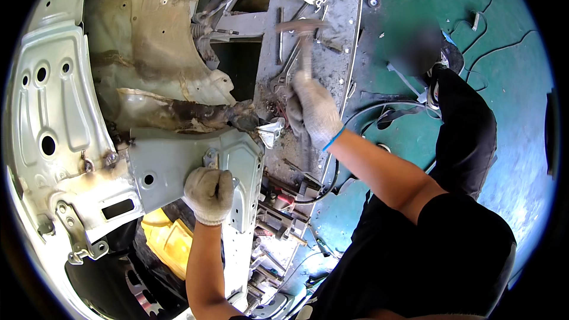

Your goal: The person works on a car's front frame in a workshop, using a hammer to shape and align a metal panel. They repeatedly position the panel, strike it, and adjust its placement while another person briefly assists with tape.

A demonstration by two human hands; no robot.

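Observation:
My right hand, in a pale knitted glove, grips a hammer by its handle. The hammer is raised over the grey bench strip, its rusty head blurred by motion. My left hand, gloved too, is closed in a fist on a grey-green car body panel. A small metal bit shows beside its fingers, but what they hold is hidden. Just beyond the fist, a small bracket sits on the panel. A torn, scorched metal edge runs along the panel's far side, with a bent light metal piece at its right end.
Wrenches and metal scraps lie on the grey bench strip. Several clamps and metal blocks crowd its near part. A yellow part lies below the panel. Another person's leg and black cables are on the green floor at right.

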